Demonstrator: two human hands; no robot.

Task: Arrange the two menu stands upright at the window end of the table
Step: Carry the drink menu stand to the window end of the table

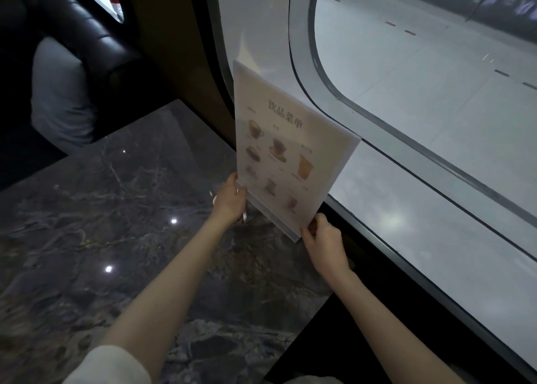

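Standing upright at the window end of the dark grey marble-patterned table (116,223), a clear acrylic menu stand with a pale drinks sheet (287,151) shows pictured cups under a printed heading and a clear base strip along its lower edge. Left hand (231,202) is closed on the lower left corner; right hand (324,239) pinches the lower right corner at the base. Whether the base rests on the table cannot be told. Stand sits near the table's window-side edge, just beside the curved grey window frame (319,72). Open tabletop extends to the left, toward a black padded seat (96,26).
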